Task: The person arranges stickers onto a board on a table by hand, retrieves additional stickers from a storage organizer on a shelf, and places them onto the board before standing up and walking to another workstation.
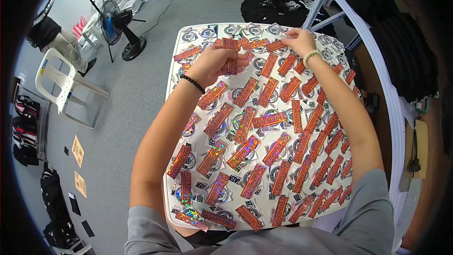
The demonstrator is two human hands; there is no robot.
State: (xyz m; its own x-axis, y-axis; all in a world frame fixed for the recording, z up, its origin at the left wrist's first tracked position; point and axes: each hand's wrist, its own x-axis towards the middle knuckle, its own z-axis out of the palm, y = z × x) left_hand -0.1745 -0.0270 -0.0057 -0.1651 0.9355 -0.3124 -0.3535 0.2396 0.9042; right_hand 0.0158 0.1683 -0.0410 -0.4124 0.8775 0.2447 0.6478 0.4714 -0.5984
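Note:
My left hand [218, 62], wearing a black bead bracelet, is closed around a small stack of red stickers [230, 45] above the far left part of the white table [224, 79]. At the far edge, my right hand [300, 42], with a pale bead bracelet, pinches the end of a red sticker [275, 46]. That sticker lies low over the round black-and-white stickers; whether it rests on them I cannot tell. Red sticker strips with shiny lettering, such as one sticker [270, 120], lie at various angles across the table, mostly over round stickers in clear wrapping.
A black fan [118, 23] and a white plastic chair [61, 82] stand on the grey floor at left, near another person [59, 38]. Metal shelving [373, 42] with dark garments closes off the right side. Black clothing [273, 4] lies beyond the table.

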